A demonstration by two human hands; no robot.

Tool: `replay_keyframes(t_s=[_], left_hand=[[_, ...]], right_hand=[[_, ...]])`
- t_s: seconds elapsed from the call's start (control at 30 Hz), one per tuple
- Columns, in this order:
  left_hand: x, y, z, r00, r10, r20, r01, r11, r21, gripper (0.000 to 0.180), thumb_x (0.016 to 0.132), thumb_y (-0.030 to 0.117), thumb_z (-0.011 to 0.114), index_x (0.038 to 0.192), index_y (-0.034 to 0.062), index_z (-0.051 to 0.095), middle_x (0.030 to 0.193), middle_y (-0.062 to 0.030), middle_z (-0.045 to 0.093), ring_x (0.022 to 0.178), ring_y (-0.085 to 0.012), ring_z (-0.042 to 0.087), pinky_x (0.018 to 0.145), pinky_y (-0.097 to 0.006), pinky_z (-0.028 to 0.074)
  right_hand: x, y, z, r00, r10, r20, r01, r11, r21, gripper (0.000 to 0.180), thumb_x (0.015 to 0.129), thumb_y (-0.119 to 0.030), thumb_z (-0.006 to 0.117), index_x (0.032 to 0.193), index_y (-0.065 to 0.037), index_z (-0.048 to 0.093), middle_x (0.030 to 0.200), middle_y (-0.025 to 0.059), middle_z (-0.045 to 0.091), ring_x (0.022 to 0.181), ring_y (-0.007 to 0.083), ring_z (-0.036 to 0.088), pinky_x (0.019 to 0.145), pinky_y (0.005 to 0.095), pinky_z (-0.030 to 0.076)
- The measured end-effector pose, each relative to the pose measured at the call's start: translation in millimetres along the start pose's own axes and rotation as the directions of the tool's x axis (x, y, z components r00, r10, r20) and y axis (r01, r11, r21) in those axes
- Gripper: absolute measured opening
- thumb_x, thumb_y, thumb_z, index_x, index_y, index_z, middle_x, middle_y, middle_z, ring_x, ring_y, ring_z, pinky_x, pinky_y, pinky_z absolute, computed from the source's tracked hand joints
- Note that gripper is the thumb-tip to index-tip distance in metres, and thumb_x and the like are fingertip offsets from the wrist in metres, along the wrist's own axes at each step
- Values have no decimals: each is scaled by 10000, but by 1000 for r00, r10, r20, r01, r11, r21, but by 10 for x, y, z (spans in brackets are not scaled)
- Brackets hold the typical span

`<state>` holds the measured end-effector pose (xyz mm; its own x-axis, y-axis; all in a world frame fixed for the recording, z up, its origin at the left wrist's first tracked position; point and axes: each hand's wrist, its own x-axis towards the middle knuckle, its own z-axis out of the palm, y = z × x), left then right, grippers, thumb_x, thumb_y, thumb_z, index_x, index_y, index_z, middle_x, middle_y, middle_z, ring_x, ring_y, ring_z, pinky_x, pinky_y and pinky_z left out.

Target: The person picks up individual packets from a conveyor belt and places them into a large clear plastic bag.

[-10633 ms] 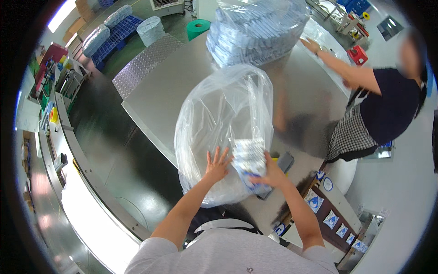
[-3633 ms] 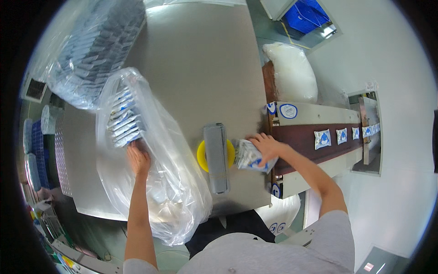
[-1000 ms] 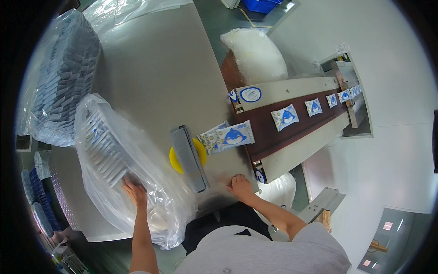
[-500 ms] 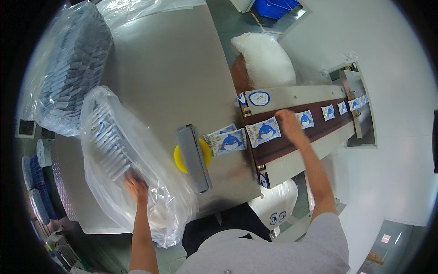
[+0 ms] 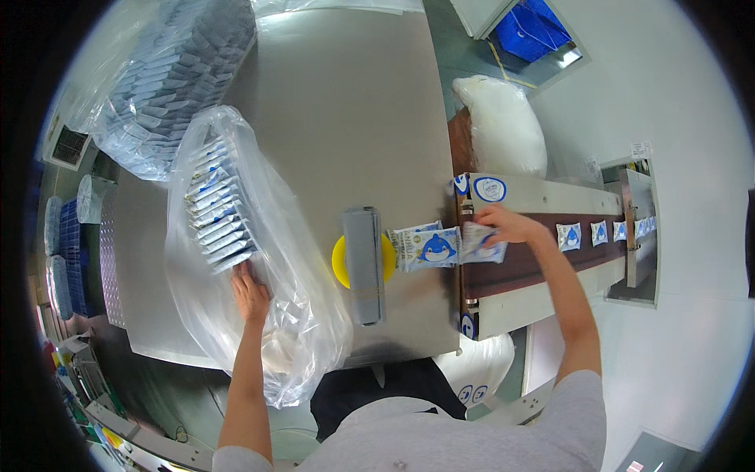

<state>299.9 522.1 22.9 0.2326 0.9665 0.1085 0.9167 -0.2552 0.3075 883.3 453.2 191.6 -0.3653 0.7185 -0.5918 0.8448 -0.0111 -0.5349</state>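
Observation:
My left hand [image 5: 250, 291] reaches inside a large clear plastic bag [image 5: 295, 315] lying on the steel table [image 5: 346, 102] and rests against a row of blue-and-white pouches [image 5: 216, 208] stacked in it. My right hand [image 5: 507, 226] lies on a pouch [image 5: 478, 242] at the near end of the brown conveyor belt [image 5: 535, 263], fingers over it. Two more pouches [image 5: 425, 248] sit side by side just left of it, where the belt meets the table.
A grey metal bar [image 5: 363, 263] lies over a yellow disc [image 5: 340, 263] by the pouches. More pouches [image 5: 594, 233] ride the belt further right. A second clear bag full of pouches [image 5: 157, 86] lies at top left. A white sack [image 5: 503, 126] sits beyond the conveyor.
My right hand has pulled back along the belt toward the table, dragging a pouch up against the other two. My left hand stays in the bag against the stacked row.

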Motion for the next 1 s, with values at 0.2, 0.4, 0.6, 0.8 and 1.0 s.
replay_keyframes(t_s=[0.2,0.4,0.6,0.8,1.0], left_hand=[[67,-7,113,999,30,10,-30,1000,-5,645,727,25,466,1350,1,300,1336,-233,332,1189,-401,356,1012,-458,305],[16,-18,84,998,55,-34,-56,998,-33,643,729,15,463,1351,-3,300,1333,-231,339,1199,-399,354,1010,-456,307],[51,16,92,999,-4,37,6,999,-52,629,737,24,473,1344,0,309,1331,-222,345,1210,-393,347,1027,-449,299],[45,-122,136,999,-42,33,45,994,-98,586,752,22,512,1314,0,348,1310,-227,363,1186,-394,372,1014,-449,318],[72,-89,-35,996,-7,84,18,991,-131,688,699,103,597,1320,-22,331,1326,-197,339,1196,-353,355,1020,-413,312]], right_hand=[[847,-300,536,995,49,84,-49,999,-1,921,529,-303,802,1293,-36,362,1246,175,441,1210,320,368,984,406,341],[217,-1008,1323,968,181,-174,-249,785,-567,963,551,-455,737,1280,50,362,1342,197,354,1271,336,302,1032,578,198],[-260,-1282,2318,950,-41,-308,-166,771,-615,711,660,-283,661,1243,24,393,1218,169,460,1189,294,407,1040,502,219],[-615,-1862,2394,903,341,-260,-355,935,-6,842,474,-415,788,1114,24,460,1019,151,526,1018,324,495,886,424,352],[-84,-2796,1471,986,140,96,-169,790,589,988,475,-387,854,1225,32,367,1112,202,536,1077,310,521,945,342,389]])
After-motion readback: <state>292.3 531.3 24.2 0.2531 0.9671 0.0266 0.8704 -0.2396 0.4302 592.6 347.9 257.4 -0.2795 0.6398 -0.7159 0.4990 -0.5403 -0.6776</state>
